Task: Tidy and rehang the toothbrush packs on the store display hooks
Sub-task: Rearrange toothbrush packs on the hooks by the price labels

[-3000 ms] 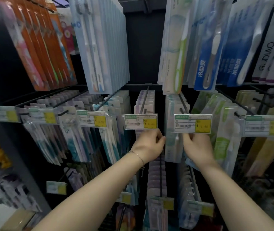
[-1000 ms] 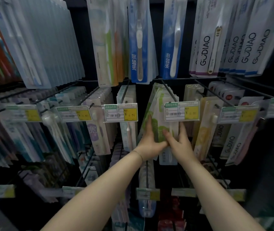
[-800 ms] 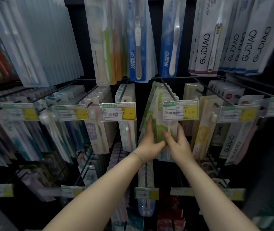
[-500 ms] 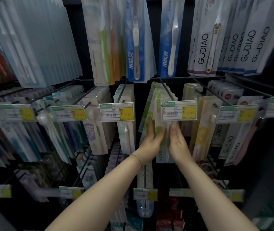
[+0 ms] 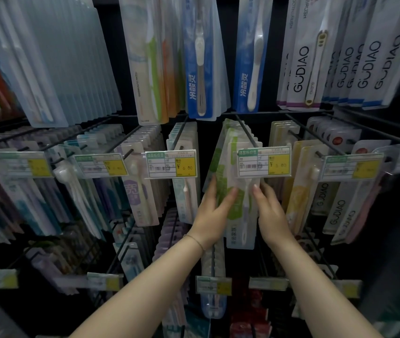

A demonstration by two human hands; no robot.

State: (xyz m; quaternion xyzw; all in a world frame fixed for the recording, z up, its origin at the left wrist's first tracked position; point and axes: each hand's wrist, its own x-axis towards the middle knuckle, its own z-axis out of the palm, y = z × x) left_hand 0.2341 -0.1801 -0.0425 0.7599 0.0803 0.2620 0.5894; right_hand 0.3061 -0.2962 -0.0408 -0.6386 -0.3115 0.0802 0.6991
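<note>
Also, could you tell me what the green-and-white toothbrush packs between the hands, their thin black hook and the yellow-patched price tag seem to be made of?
Green-and-white toothbrush packs: likely printed card behind a clear glossy plastic blister, judging by the sheen. Thin black hook: probably coated metal wire, straight and slender. Yellow-patched price tag: printed paper, seemingly in a clear plastic holder.
</note>
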